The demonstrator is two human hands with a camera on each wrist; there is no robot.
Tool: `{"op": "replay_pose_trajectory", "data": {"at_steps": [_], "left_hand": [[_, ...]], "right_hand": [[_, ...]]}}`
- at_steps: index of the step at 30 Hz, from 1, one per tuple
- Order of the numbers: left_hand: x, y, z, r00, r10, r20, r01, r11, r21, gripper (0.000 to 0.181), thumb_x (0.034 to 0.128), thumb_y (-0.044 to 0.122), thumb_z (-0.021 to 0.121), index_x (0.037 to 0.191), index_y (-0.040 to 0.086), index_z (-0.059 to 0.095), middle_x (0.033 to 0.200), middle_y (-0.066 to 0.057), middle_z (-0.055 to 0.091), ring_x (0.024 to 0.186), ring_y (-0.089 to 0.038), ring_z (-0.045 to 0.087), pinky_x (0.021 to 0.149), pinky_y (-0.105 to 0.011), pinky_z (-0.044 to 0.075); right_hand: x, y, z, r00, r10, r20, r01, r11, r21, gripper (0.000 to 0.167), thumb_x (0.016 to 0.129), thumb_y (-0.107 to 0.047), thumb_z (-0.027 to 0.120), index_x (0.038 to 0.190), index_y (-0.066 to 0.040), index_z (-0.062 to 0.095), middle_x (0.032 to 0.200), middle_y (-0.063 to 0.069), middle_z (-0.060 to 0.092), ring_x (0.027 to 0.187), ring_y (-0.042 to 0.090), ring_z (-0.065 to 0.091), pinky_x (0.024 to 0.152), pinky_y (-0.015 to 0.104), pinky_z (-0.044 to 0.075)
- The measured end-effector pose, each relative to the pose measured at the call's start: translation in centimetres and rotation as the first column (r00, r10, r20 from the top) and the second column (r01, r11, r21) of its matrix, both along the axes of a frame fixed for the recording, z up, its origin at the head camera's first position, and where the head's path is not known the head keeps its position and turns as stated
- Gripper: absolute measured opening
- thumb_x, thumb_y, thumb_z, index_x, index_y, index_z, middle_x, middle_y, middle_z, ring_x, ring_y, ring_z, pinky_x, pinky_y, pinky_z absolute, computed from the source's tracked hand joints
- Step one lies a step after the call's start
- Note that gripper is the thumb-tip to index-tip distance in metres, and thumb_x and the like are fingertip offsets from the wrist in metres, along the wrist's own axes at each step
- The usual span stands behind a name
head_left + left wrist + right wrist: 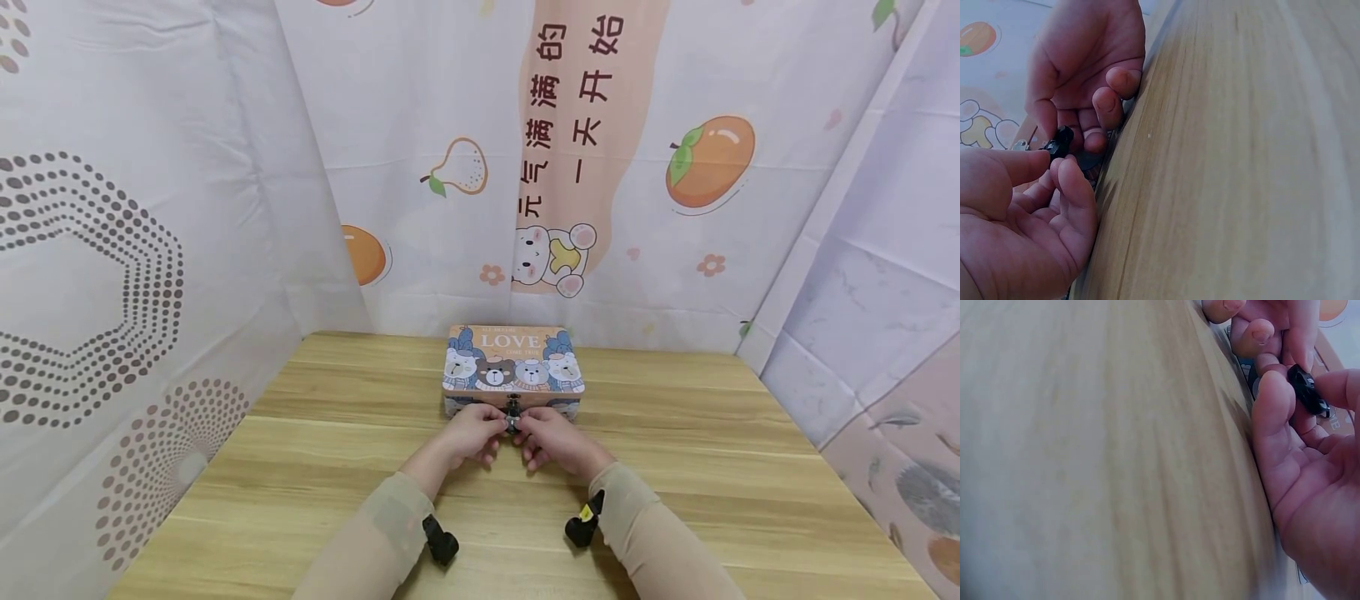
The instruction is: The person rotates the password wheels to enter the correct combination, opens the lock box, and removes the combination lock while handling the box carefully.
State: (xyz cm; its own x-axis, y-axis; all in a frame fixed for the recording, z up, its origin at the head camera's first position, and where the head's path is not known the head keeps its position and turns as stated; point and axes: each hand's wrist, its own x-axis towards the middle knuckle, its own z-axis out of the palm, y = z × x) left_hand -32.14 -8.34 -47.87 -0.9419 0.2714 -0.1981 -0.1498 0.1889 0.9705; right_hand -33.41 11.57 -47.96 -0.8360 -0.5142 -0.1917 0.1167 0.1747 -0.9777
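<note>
- Both my sleeves (378,533) slant inward.
- With my left hand (471,432) I pinch the lock (1308,392), fingers curled.
- My right hand (557,435) pinches its other side.
- It's at the box's (513,358) front.

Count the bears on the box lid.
4, along the near part of the box lid: a white bear at far left, a brown bear left of centre, a grey bear right of centre, a second white bear at far right. Nothing covers the lid.
</note>
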Motion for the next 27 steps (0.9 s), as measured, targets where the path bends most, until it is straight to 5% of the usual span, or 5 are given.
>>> {"op": "replay_pose_trajectory", "data": {"at_steps": [27], "left_hand": [[-0.06,-0.02,-0.16,1.000,0.008,0.004,-0.008,1.000,-0.004,0.018,0.1041,0.013,0.056,0.116,0.001,0.063,0.087,-0.011,0.061,0.059,-0.015,0.056,0.049,-0.027,0.054]], "right_hand": [[-0.08,-0.11,0.11,1.000,-0.004,0.016,0.004,1.000,-0.007,0.033,0.106,-0.021,0.041,0.115,0.006,0.056,0.096,0.018,0.059,0.062,0.020,0.058,0.054,0.033,0.057]]}}
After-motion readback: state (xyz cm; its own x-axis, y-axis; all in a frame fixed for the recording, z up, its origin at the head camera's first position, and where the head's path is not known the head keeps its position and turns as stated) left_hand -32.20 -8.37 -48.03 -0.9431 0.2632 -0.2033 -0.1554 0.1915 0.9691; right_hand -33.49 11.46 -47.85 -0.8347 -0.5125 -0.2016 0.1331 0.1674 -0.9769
